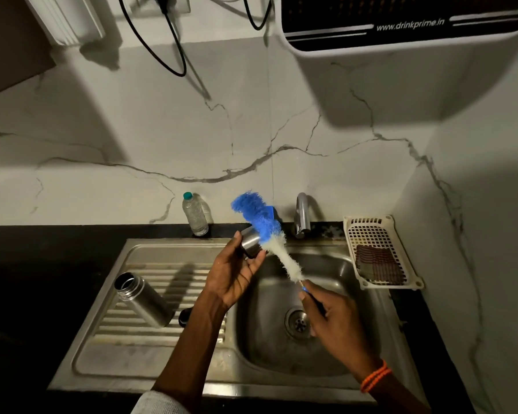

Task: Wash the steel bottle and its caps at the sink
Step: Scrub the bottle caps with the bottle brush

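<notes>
I'm holding the steel cap [249, 243] in my left hand [234, 273] over the sink [335, 264], while my right hand [332, 321] is gripping the brush [269, 234], its bristles lying across the cap. The bottle [144, 300] is lying open on the drainboard, nearer my left.

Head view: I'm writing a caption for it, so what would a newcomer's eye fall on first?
The blue-and-white bottle brush, held over the sink basin by the right hand, its bristles against the steel cap in the left hand. Next, the open steel bottle on the drainboard, at the left.
</notes>
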